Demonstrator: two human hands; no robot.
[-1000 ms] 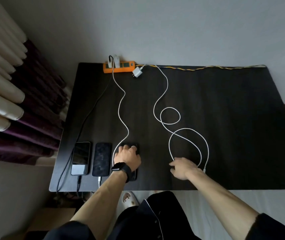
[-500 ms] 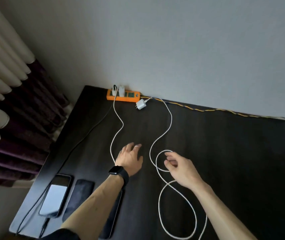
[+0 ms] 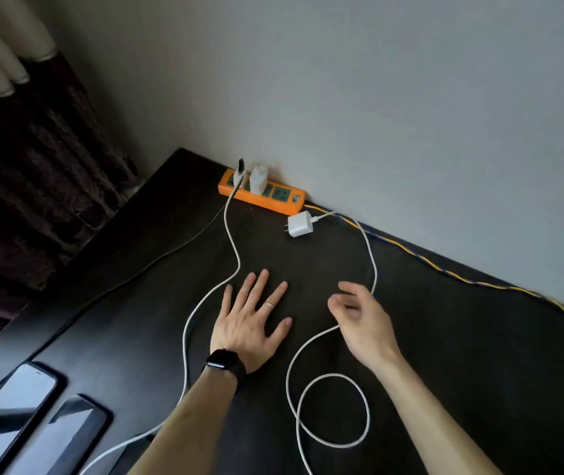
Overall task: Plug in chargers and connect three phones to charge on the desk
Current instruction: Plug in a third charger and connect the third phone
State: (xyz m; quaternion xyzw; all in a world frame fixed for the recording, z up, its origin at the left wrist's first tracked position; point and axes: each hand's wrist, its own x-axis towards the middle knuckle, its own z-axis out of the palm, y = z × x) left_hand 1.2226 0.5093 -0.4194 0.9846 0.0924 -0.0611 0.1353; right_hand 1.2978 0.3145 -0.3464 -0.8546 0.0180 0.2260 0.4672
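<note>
The left hand lies flat, palm down, on the black desk, with all its fingers spread wide; there is a ring on one finger and a black watch at the wrist. It holds nothing. The right hand hovers just beside it, blurred, its fingers loosely curled and thumb and forefinger apart. A white cable runs beneath that hand, and I cannot tell whether the hand touches it.

That cable climbs from a round loop near the right forearm, passes under the hand and bends up to a loose charger: a small white cube lying on its side on the desk, its two metal prongs pointing left and plugged into nothing. It sits just in front of the right end of an orange power strip with green sockets, which is pushed against the wall.

Two plugs stand in the strip's left sockets, a dark-topped plug and a white plug. A second white cable drops from the strip and curves past the left hand's outer edge toward the near edge. A thin black cable runs off leftward. Two dark phones lie side by side at the near left corner, screens up. The strip's yellow-and-blue cord follows the wall rightward.
</note>
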